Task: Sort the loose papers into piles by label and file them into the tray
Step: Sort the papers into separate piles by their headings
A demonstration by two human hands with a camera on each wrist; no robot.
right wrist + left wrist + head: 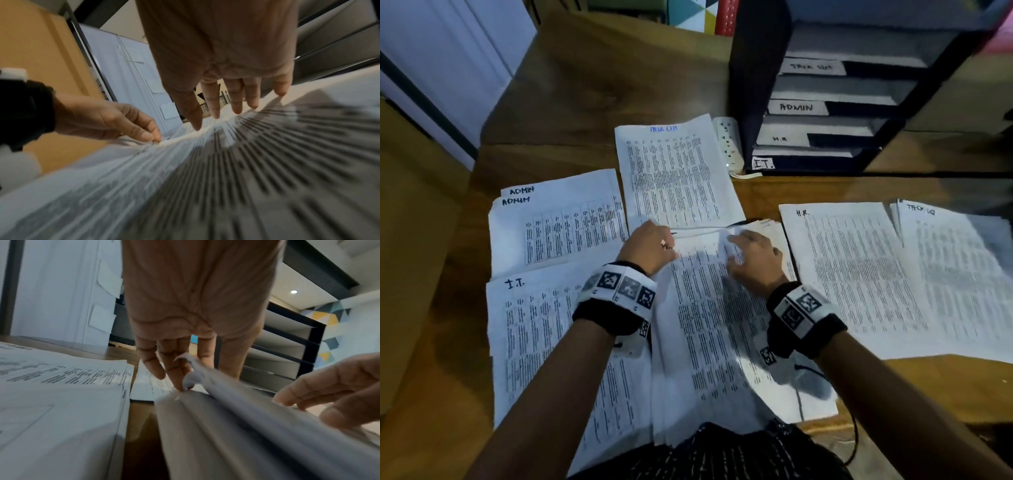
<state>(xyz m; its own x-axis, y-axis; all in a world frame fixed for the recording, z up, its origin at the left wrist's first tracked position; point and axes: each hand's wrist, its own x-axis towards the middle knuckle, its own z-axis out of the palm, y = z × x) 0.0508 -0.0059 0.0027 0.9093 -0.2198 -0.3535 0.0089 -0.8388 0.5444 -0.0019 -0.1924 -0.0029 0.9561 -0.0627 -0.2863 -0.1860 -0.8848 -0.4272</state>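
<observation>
On the wooden tabletop (571,113) the sorted papers lie in labelled piles: two overlapping sheets marked "ADMIN" (558,219) at the left, an "I.T." pile (534,329) below them reaching the near edge, a sheet with a blurred blue heading (674,174) at the centre back, an "H.R." pile (859,270) to the right, and beside it a pile whose heading seems to read "TASK LIST" (959,274), running off the right edge. The black tray (753,85) stands at the back right, its shelves tagged, top to bottom, a blurred label, "ADMIN", "H.R" and "I.T.". A white power strip (729,144) lies just beside its left wall. The unsorted stack (709,329) sits in the middle, between the piles, overhanging the near edge. The left hand (650,246) pinches the top sheet's upper left corner, lifting it. The right hand (753,260) rests on the stack with fingers straight, gripping nothing. Bare wood shows beyond the piles at the back left.
</observation>
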